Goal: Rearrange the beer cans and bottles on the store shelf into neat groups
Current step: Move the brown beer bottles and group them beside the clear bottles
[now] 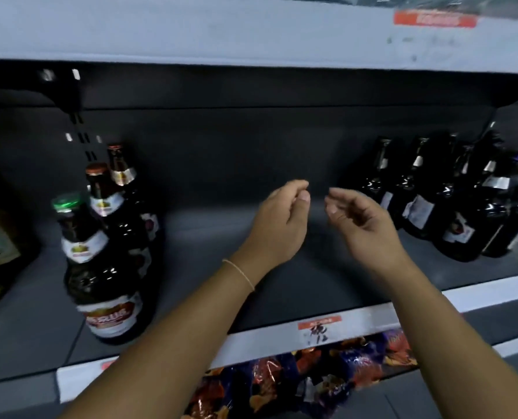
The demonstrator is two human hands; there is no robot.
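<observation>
Hands hover over our shelf (191, 234), left hand (277, 220) and right hand (362, 220) loosely curled, gripping nothing, between bottle groups.

on the left of the dark shelf (221, 225) you have three brown beer bottles standing upright in a row running from near to far. the nearest bottle (100, 267) has a green cap and a red and white label; the middle bottle (106, 201) and the far bottle (121, 170) have reddish caps. on the right you have a cluster of dark bottles (451, 204) with white labels, standing close together near the back, well apart from the left row.
</observation>
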